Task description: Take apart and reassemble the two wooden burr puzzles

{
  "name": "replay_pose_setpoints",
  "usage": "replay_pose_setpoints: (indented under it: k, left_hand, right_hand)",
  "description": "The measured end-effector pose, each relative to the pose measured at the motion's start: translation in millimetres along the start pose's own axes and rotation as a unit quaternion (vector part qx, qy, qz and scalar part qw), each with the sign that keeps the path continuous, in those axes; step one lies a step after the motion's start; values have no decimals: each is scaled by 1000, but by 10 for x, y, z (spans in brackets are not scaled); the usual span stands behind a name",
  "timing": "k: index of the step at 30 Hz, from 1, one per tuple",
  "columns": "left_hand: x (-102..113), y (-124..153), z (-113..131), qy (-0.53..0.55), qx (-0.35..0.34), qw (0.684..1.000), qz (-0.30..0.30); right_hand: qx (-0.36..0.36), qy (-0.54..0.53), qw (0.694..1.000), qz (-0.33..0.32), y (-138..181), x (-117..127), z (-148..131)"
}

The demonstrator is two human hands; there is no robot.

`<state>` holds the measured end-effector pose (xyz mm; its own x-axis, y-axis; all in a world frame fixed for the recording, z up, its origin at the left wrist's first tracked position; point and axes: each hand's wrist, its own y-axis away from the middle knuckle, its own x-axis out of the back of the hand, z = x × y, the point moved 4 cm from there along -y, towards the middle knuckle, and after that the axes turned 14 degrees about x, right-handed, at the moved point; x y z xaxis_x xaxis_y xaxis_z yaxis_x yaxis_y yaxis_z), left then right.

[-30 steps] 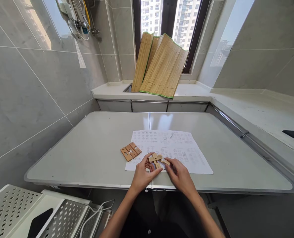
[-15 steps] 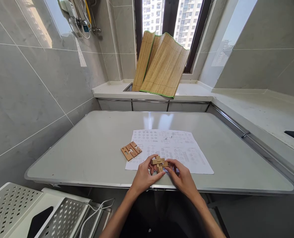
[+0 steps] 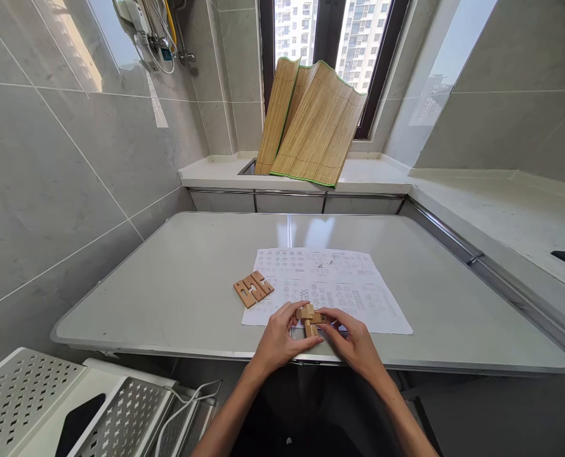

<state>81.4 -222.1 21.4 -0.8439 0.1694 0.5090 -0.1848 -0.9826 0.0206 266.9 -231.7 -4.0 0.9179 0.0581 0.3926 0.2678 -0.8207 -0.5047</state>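
A small wooden interlocking puzzle (image 3: pixel 306 313) of crossed blocks is held between both hands near the table's front edge. My left hand (image 3: pixel 282 336) grips it from the left, thumb at the near side and a finger on top. From the right, my right hand (image 3: pixel 349 333) pinches a block that sticks out sideways. Part of the puzzle is hidden behind the fingers. Beyond it lies a printed instruction sheet (image 3: pixel 330 279) with rows of small diagrams. Several flat wooden puzzle pieces (image 3: pixel 254 289) with cut-out slots lie side by side at the sheet's left edge.
The pale table (image 3: pixel 168 285) has a raised metal edge. A bamboo mat (image 3: pixel 315 127) leans by the window on the white ledge (image 3: pixel 216 174). Perforated white racks (image 3: pixel 30 393) and a white cable (image 3: pixel 182 406) are at the lower left.
The puzzle has turned and tilted slightly in my hands, its upper blocks now looking shorter. Both hands stay on it, moved slightly right in view.
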Motion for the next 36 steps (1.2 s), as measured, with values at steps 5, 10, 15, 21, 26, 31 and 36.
replay_pose_setpoints:
  k: [5, 10, 15, 21, 26, 31, 36]
  left_hand:
    - [16, 0, -5, 3, -11, 1000, 3]
    - [12, 6, 2, 22, -30, 999, 2]
    - [2, 14, 43, 17, -39, 999, -17]
    - [-25, 22, 38, 19, -6, 999, -51]
    - [2, 36, 36, 32, 5, 999, -36]
    - [26, 48, 87, 81, -11, 995, -57]
    - [40, 56, 116, 83, -35, 994, -64]
  right_hand:
    - [-6, -8, 1000, 6, 5, 32, -9]
    - [-16, -4, 1000, 11, 19, 48, 7]
    - [-23, -17, 1000, 5, 23, 47, -8]
    - [-23, -24, 999, 26, 18, 72, -26]
    - [-50, -44, 996, 56, 22, 71, 30]
    - [-43, -14, 999, -11, -29, 8, 11]
    - [-34, -27, 998, -46, -49, 10, -47]
